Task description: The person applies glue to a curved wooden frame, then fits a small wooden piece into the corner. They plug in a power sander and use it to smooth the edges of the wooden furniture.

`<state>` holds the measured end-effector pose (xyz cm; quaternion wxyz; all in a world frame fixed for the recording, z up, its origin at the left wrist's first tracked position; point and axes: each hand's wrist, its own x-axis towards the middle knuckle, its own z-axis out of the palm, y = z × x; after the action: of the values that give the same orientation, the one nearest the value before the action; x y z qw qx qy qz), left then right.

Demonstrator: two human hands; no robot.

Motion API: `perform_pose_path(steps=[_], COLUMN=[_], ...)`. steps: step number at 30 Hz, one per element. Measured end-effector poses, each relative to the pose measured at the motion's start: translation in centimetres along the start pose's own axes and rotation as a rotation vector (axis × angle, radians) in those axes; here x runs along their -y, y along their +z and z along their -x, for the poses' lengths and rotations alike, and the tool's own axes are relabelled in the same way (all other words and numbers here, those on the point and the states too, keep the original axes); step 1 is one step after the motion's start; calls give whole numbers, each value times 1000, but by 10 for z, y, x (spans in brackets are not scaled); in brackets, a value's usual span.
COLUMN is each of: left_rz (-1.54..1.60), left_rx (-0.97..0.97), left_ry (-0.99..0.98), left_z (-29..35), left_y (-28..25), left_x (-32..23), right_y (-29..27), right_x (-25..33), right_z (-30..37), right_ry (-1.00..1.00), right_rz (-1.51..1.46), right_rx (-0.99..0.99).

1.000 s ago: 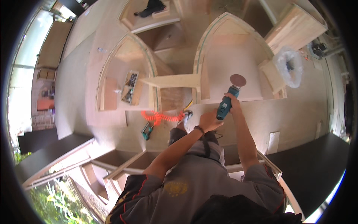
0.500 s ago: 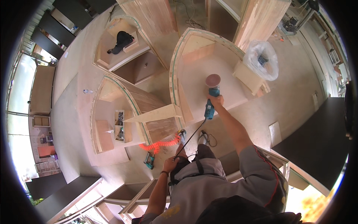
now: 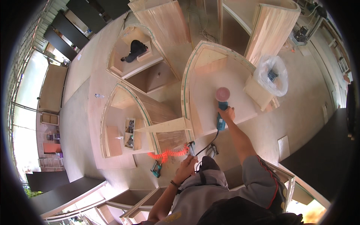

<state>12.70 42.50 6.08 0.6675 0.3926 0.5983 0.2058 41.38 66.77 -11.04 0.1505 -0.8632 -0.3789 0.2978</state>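
My right hand (image 3: 229,113) is wrapped round the body of a teal angle grinder (image 3: 221,125). Its round reddish sanding disc (image 3: 223,94) points away from me, above a pale, pointed-arch wooden cabinet (image 3: 210,108). Whether the disc touches the wood or spins, I cannot tell. From the grinder's rear a black power cord (image 3: 206,147) runs down to my left hand (image 3: 186,168), whose fingers are closed on it in front of my waist.
On the floor to the left lies a teal power tool (image 3: 156,170) beside a coiled orange air hose (image 3: 168,154). A divided wooden box (image 3: 130,143) holds small hardware. A bin lined with clear plastic (image 3: 282,80) stands at the right. Other arched cabinets (image 3: 153,123) surround me.
My left hand has risen along the cord, leaving a shorter stretch to the grinder. The whole view has shifted, with the scene now lower and further right. My right hand keeps its grip.
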Motion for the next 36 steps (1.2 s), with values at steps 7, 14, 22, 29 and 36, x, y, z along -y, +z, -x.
perform_pose_path(steps=[7, 14, 22, 29, 36], left_rz=[380, 946, 1128, 1044, 929], left_rx=[168, 209, 297, 267, 7], left_ry=[-85, -212, -195, -271, -187], left_z=[-7, -38, -73, -63, -68], left_y=[22, 27, 22, 8, 24], left_x=[-37, -37, -72, -56, -46], right_y=[2, -18, -55, -70, -82], right_x=[-26, -54, -137, -237, -213], right_z=[1, 135, 307, 269, 210], right_ry=[-48, -49, -368, -230, -19], right_rz=[-142, -662, -640, 111, -461], right_rx=[-62, 86, 387, -116, 136])
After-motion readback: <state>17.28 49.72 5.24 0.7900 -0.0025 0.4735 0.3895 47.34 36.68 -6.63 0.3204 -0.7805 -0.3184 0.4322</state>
